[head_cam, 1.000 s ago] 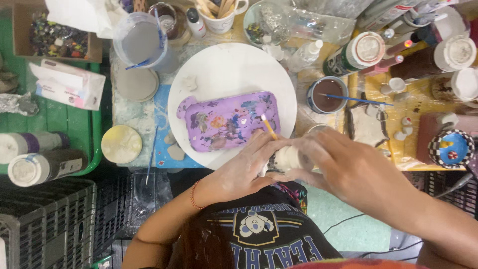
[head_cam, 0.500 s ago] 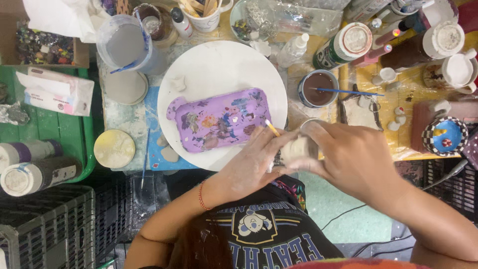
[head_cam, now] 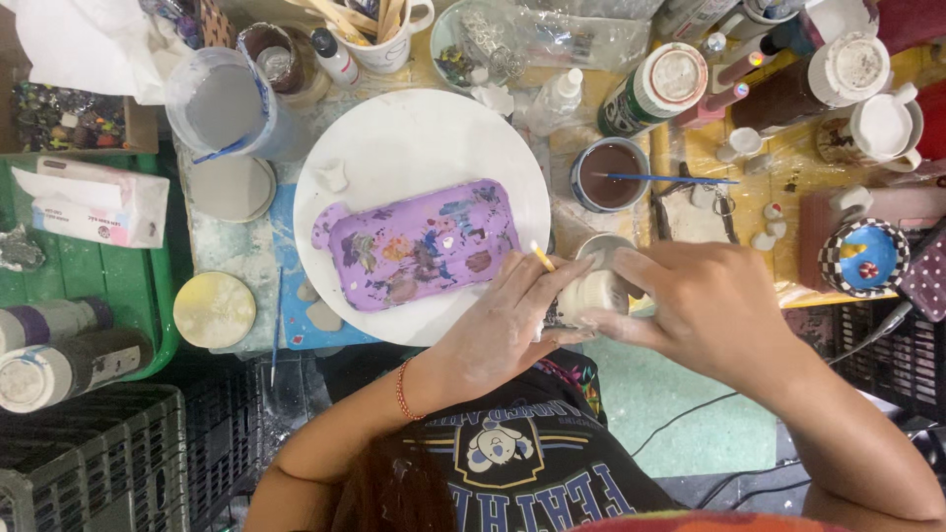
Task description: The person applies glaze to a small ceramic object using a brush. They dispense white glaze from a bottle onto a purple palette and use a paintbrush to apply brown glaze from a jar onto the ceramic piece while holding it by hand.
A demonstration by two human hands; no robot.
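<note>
Worktable (head_cam: 246, 266) top is pale, paint-smeared, packed with clutter. Right of the white round board (head_cam: 414, 148), the surface turns yellow (head_cam: 788, 167), paint-spotted. Left of the board, a green tray (head_cam: 89, 266) sits on the table edge. Below-left of the board, dark plastic crates (head_cam: 89, 463). Below-right of it, pale green floor (head_cam: 670, 394) with a black cable (head_cam: 690, 419) running across. Light is even, soft, no hard shadows.

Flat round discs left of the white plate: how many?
2. A grey disc lies below the clear water cup; a yellowish disc lies nearer the person, beside the green tray. More may be hidden under clutter.
</note>
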